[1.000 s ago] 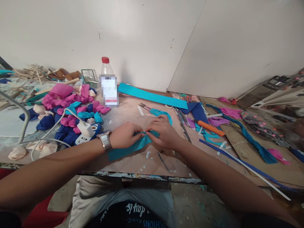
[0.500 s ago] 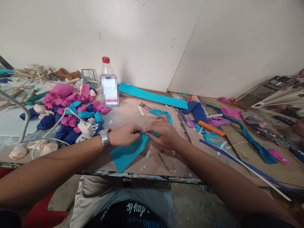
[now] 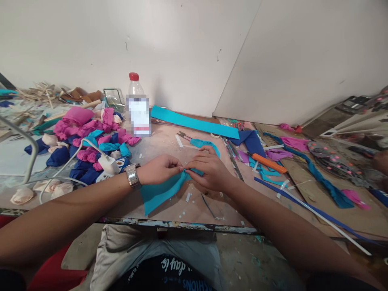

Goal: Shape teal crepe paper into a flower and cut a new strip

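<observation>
A turquoise crepe paper strip (image 3: pixel 162 193) hangs from my fingers over the table, its wide end pointing toward the front edge. My left hand (image 3: pixel 160 169), with a metal watch on the wrist, pinches the strip's gathered upper edge between thumb and forefinger. Close against it, my right hand (image 3: pixel 207 167) is closed on the same strip, thumb and fingertips pressed together. Another turquoise piece (image 3: pixel 204 143) curves behind the right hand. Small-bladed scissors (image 3: pixel 184 136) lie just beyond my hands.
Bundled pink, blue and turquoise paper pieces (image 3: pixel 87 129) pile up at left, by a white charger (image 3: pixel 108 165) and cable. A red-capped bottle (image 3: pixel 135 105) stands behind. A flat turquoise strip (image 3: pixel 194 123) lies along the back. An orange cutter (image 3: pixel 269 163) and cardboard (image 3: pixel 312 186) are at right.
My left hand has shifted slightly at the pinch point, fingertips now nearer the right hand's. The hanging turquoise strip has swung a little, its lower end rising slightly.
</observation>
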